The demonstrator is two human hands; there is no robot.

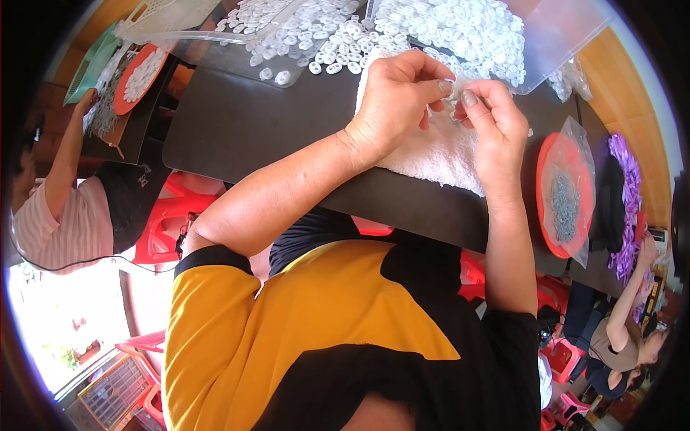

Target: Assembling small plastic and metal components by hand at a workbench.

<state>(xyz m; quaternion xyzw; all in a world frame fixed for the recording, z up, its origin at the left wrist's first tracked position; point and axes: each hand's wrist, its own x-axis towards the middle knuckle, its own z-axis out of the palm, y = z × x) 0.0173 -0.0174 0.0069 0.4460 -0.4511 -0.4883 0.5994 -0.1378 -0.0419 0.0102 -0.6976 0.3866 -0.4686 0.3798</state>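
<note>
Small white plastic piece (456, 108) pinched between the fingertips of both hands, held just above a white towel (438, 154) spread on the dark table (237, 129). The piece is mostly hidden by the fingers; its shape cannot be told. Left hand (399, 97) curled, thumb and forefinger closed on the piece from the left. Right hand (496, 118) meets it from the right, fingertips pressed together on the same piece. The hands touch at the tips.

Far side of the table: large heap of small white oval rings (445, 29), lying in clear plastic trays (553, 36); some loose rings spill toward the towel. Right of the towel: orange plate (548, 208) holding a clear bag of small grey metal parts (566, 205). Further right, a pile of purple pieces (627, 187).

Far left, another person in a striped shirt (57, 223) reaches toward a second orange plate of white rings (140, 75). Lower right, a third person (625, 337) sits near red stools (568, 352).
</note>
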